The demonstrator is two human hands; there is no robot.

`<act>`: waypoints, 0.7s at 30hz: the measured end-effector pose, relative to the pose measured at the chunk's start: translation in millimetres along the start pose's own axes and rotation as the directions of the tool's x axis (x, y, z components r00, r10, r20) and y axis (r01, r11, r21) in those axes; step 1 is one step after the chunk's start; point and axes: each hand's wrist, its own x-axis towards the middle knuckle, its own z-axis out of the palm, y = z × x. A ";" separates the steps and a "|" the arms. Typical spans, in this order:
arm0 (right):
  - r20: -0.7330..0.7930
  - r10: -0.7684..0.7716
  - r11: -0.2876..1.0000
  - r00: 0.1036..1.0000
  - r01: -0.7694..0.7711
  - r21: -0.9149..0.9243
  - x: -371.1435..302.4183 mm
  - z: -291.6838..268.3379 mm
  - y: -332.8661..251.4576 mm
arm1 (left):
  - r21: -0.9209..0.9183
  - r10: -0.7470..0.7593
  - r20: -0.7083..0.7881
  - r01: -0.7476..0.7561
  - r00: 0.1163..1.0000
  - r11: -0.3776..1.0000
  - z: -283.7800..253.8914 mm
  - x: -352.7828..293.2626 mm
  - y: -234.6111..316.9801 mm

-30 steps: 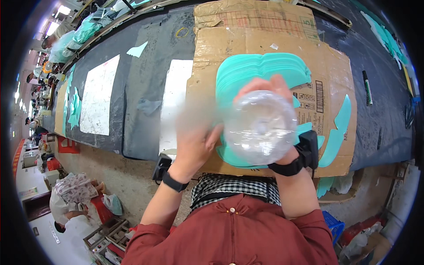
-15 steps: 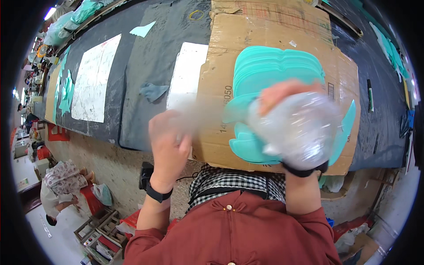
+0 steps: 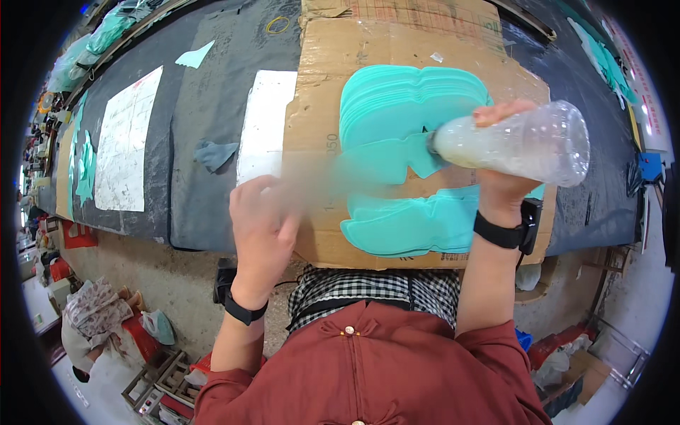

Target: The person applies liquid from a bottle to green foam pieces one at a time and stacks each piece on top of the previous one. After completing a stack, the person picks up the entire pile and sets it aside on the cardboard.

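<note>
The right hand is clamped on a clear plastic bottle tipped nozzle-first over the teal foam cutouts on the cardboard sheet, seemingly mid-gluing, while the left hand hovers empty and loosely curled, probably needing next to steady a piece.

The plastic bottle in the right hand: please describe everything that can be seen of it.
The bottle is clear, thin, ribbed plastic, partly filled with a whitish, cloudy content. It lies almost horizontal, its neck pointing left and slightly up in the picture, its base to the right. The right hand grips it from below, with fingertips showing over its top. It is held in the air above the teal sheets on the cardboard. Whether a cap is on cannot be told.
</note>
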 end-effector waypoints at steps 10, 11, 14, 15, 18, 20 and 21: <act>0.029 0.238 0.861 0.971 -0.225 0.456 -31.7 43.3 -31.2 | -0.069 -0.082 -0.024 0.080 0.996 0.994 -5.7 -0.3 -10.6; 0.197 0.377 0.691 0.905 -0.417 0.591 -38.0 54.8 -39.5 | -0.075 -0.075 -0.024 0.073 0.997 0.994 -4.5 0.9 -9.6; 0.401 0.386 0.648 0.831 -0.554 0.523 -35.3 64.1 -48.7 | -0.080 -0.028 -0.019 0.026 0.999 0.996 -5.1 -3.2 -12.6; 0.426 0.313 0.807 0.849 -0.474 0.352 -32.1 64.8 -50.7 | -0.068 -0.055 -0.027 0.053 0.998 0.996 -7.7 -4.8 -11.0; -0.121 0.321 0.947 0.939 -0.319 0.029 -59.1 74.5 6.1 | -0.056 -0.117 -0.029 0.116 0.993 0.992 -13.6 -9.3 -5.4; 0.100 0.292 0.888 0.951 -0.309 0.342 -54.3 92.6 -13.4 | -0.119 -0.141 -0.014 0.138 0.990 0.983 -11.2 -16.8 -16.4; 0.172 0.230 0.876 0.958 -0.281 0.392 -48.3 105.8 -29.2 | -0.184 -0.124 -0.030 0.117 0.992 0.976 -8.2 -16.7 -16.6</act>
